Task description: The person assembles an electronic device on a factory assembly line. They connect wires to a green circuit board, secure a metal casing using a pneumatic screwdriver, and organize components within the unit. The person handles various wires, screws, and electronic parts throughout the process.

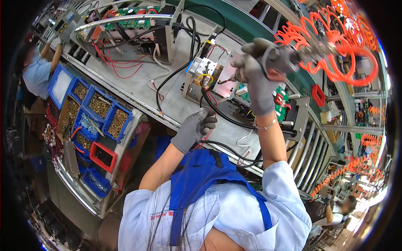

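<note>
Both hands are in grey gloves. Mine on the right (261, 79) is wrapped around a blurred grey hand tool (284, 58); my left hand (194, 129) is half curled, just inside the near edge of the metal table (171, 98), and I cannot tell whether its fingers pinch anything.

The tool is raised over the table's right-hand part, above an open metal unit (224, 88). Its long axis runs slantwise: the back end, by an orange coiled hose (370, 58), points right and toward the far edge, while the dark bit points left and slightly toward me. I cannot tell whether the tip touches the unit.

Black cables and red wires pass near my left hand. Toward the table's far left stands another unit (171, 39), with green circuit boards. Off the near edge, to my left, blue bins (112, 136) hold small metal parts.
</note>
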Available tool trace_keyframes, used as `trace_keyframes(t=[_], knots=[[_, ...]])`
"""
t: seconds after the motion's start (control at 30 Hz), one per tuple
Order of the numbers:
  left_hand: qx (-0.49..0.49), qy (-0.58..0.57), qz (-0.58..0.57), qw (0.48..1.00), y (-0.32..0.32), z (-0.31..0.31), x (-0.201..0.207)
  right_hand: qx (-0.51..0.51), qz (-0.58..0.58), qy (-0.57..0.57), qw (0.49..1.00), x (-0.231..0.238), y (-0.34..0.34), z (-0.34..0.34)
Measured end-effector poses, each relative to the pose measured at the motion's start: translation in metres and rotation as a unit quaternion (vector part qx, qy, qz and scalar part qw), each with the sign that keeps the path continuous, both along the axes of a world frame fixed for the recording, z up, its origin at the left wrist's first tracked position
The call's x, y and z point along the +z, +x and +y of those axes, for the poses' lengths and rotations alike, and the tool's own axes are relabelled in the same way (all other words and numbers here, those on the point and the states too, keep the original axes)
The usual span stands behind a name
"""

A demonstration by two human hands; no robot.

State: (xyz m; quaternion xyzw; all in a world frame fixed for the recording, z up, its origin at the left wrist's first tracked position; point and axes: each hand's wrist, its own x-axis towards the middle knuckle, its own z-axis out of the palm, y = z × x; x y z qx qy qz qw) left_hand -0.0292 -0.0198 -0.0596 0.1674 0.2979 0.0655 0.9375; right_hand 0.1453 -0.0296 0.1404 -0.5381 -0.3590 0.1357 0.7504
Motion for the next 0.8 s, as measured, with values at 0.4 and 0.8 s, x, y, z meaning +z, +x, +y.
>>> trace_keyframes(t=[0.4,0.8], knots=[[-0.039,-0.027,0.094,0.994,-0.024,-0.036,-0.052,-0.441,-0.068,0.137,0.884,0.012,0.009,-0.308],[-0.038,-0.017,0.161,0.986,-0.038,-0.090,-0.043,-0.494,0.321,0.162,0.792,-0.223,0.086,-0.445]])
